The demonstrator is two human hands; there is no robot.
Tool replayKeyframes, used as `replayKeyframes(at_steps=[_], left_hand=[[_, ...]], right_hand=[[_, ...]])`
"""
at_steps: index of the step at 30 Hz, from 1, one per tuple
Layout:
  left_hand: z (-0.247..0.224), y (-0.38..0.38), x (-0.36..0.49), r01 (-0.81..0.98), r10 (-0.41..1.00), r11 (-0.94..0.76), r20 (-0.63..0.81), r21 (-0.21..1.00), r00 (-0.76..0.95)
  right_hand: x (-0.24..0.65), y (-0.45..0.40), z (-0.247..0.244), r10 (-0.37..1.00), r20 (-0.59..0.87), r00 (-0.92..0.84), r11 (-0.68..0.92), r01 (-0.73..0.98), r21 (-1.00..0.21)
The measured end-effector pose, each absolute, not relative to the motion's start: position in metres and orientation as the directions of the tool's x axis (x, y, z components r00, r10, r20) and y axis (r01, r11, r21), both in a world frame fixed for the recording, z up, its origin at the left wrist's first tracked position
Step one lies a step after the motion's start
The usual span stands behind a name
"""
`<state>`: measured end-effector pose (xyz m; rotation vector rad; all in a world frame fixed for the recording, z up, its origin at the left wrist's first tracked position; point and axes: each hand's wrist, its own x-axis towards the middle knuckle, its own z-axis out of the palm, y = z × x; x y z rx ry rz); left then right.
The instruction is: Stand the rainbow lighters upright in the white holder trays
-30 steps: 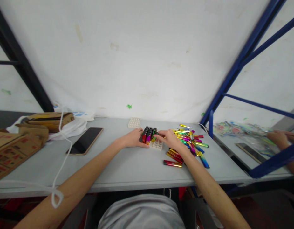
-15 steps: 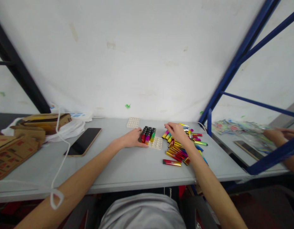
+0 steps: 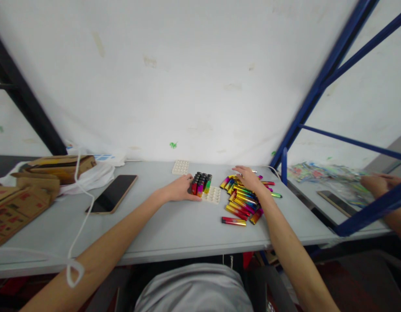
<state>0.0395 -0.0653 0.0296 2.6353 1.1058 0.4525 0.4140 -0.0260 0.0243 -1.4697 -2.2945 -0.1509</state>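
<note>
My left hand (image 3: 180,188) is cupped round the left side of a block of upright lighters (image 3: 200,185), thumb at the front and fingers behind. These lighters have black tops and shiny red, purple, yellow and green bodies. They stand packed together in the left part of a white tray (image 3: 213,195) with rows of round holes; its right part shows bare holes. Over the far side of a loose heap of lighters (image 3: 241,202) is my right hand (image 3: 247,177), fingers stretched and slightly apart, seemingly holding nothing. One red and gold lighter (image 3: 233,221) lies at the heap's front.
A second white tray (image 3: 180,167) lies near the wall. To the left are a phone (image 3: 112,194), a white cable (image 3: 85,229) and cardboard boxes (image 3: 23,201). Beyond a blue metal frame (image 3: 299,117) at right are another person's hands (image 3: 377,183) and another phone (image 3: 337,203).
My right hand has moved slightly right and away over the heap, its fingers opening out. Some lighters in the heap have shifted. My left hand stays at the upright lighters.
</note>
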Motion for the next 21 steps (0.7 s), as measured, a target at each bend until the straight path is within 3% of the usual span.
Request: replayKeyframes(at_steps=[5,12,17,21], left_hand=[[0.030,-0.066,0.040,0.656,0.734,-0.669,0.178,0.349,0.655],[0.032,-0.067,0.041,0.677,0.744,-0.661,0.165,0.324,0.648],[0.030,-0.065,0.041,0.675,0.732,-0.675,0.160,0.297,0.662],[0.030,-0.066,0.041,0.668,0.727,-0.682,0.174,0.296,0.665]], right_hand=[[0.405,-0.017,0.021,0.906,0.207,-0.368,0.398,0.908,-0.128],[0.403,-0.015,0.031,0.899,0.130,-0.418,0.432,0.897,-0.099],[0.400,-0.023,0.033,0.884,0.291,-0.367,0.426,0.888,-0.174],[0.392,-0.031,0.040,0.859,0.449,-0.246,0.425,0.833,-0.356]])
